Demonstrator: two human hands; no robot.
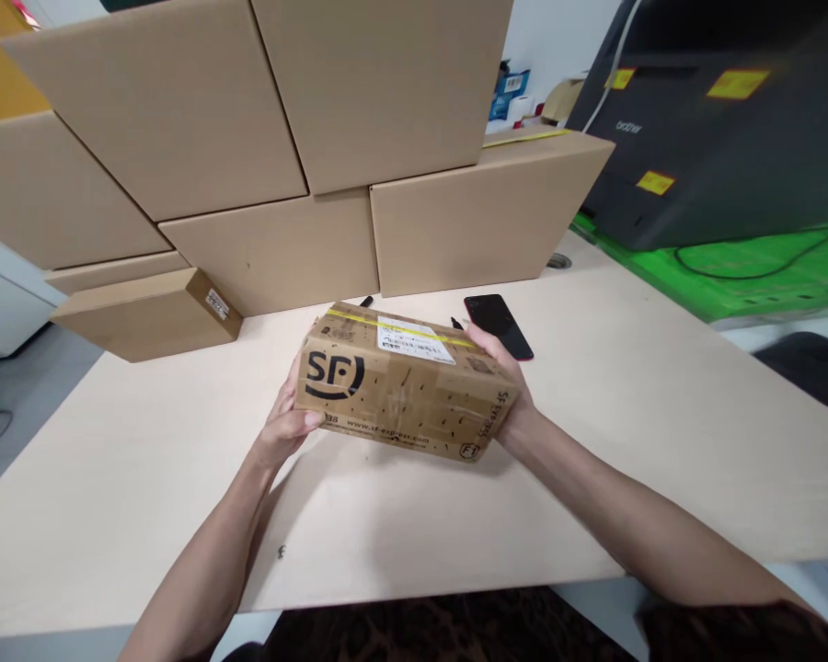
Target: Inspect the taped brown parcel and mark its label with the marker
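A brown cardboard parcel box with black "SF" print is held tilted over the pale table. Yellow tape and a white shipping label are on its upper face. My left hand grips the box's left end, thumb on the front face. At the right end, my right hand is wrapped round the box; some of its fingers are hidden. Just beyond the box lies a black phone with a red edge. Small dark objects, partly hidden by the box, lie behind it.
Large plain cardboard boxes are stacked along the table's back. A flatter box with a small label stands at the left. To the right, a dark Brother printer with yellow stickers rests on a green surface, with a cable nearby.
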